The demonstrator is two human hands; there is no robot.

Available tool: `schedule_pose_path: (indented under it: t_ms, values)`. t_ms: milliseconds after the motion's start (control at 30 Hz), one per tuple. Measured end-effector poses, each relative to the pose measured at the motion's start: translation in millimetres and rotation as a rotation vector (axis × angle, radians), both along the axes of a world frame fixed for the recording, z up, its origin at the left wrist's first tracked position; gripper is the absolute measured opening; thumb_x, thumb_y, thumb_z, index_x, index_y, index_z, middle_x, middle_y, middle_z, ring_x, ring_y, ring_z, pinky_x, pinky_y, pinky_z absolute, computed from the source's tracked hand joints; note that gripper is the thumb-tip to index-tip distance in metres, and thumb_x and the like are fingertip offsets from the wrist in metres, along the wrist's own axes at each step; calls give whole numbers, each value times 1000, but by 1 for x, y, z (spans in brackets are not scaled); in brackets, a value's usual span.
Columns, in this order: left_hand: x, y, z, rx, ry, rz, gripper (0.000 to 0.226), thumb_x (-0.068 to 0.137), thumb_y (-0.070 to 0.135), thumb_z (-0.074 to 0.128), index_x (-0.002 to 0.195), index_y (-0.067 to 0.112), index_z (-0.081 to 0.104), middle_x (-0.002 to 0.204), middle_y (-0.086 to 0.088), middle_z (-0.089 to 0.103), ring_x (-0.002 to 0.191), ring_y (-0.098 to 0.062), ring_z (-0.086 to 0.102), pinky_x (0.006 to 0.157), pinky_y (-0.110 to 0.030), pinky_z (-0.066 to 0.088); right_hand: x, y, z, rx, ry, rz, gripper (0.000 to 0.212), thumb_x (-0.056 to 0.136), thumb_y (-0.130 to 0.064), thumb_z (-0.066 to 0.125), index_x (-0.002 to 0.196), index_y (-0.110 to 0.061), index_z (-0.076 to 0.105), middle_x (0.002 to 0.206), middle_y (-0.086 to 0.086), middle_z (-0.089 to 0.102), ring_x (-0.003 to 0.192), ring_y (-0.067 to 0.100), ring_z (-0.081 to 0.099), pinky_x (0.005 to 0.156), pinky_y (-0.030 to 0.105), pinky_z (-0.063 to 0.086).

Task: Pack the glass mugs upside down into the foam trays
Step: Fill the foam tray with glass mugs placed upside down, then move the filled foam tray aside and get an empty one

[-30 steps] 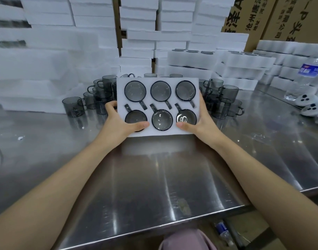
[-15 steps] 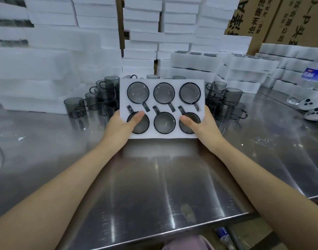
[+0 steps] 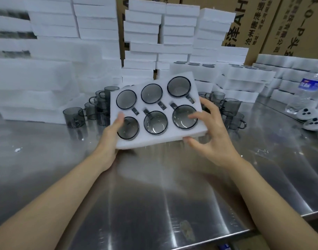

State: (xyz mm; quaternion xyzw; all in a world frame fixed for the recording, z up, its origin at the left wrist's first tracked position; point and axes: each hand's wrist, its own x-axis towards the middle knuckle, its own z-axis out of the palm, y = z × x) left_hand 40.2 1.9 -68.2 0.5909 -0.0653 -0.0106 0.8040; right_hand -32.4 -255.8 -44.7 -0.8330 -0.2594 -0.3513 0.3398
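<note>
Steel table [image 3: 154,204] below: left grip [image 3: 111,139] clamps foam tray [image 3: 151,141] corner; right grip [image 3: 212,138] spread, fingertips [image 3: 192,116] touching tray.

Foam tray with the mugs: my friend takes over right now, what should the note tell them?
Left hand grips the foam tray at its near-left corner, thumb on top.
Right hand is spread open, a fingertip touching the near-right mug, thumb at the near edge.
The tray is tilted above the steel table.
Done: all six pockets hold upside-down mugs.
Left: set it aside, then pack the loose mugs standing behind.
</note>
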Motion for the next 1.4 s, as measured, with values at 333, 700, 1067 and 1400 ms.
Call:
schedule_pose_path:
  t_ms: [333, 700, 1067, 1400]
  values:
    - [10, -16, -5, 228, -110, -235, 121, 50, 102, 21, 97, 1, 68, 65, -8, 68, 55, -15, 61, 56, -21, 47, 14, -27, 42, 465, -6, -178, 37, 78, -33, 71, 106, -46, 50, 130, -6, 53, 120, 24, 54, 92, 41, 51]
    - [23, -31, -25, 573, -358, -204, 81, 80, 84, 12, 78, 28, 71, 68, 5, 67, 58, -3, 56, 56, -9, 39, 229, -105, 163, 643, 136, -476, 27, 85, -20, 63, 107, -26, 50, 115, 1, 49, 96, 17, 57, 87, 42, 55]
    - [27, -28, -29, 529, -359, -230, 76, 83, 83, 19, 83, 28, 71, 72, 2, 69, 59, -2, 58, 53, -8, 39, 295, -134, 131, 92, 372, -747, 44, 99, -27, 46, 138, -11, 34, 129, 29, 46, 110, 43, 51, 85, 44, 43]
    - [24, -30, -24, 512, -329, -208, 75, 82, 82, 19, 80, 28, 71, 69, 2, 68, 58, -5, 58, 54, -9, 39, 296, -88, 143, 26, 279, -923, 64, 80, 8, 40, 137, -20, 38, 154, 18, 14, 142, 36, 18, 115, 54, 4]
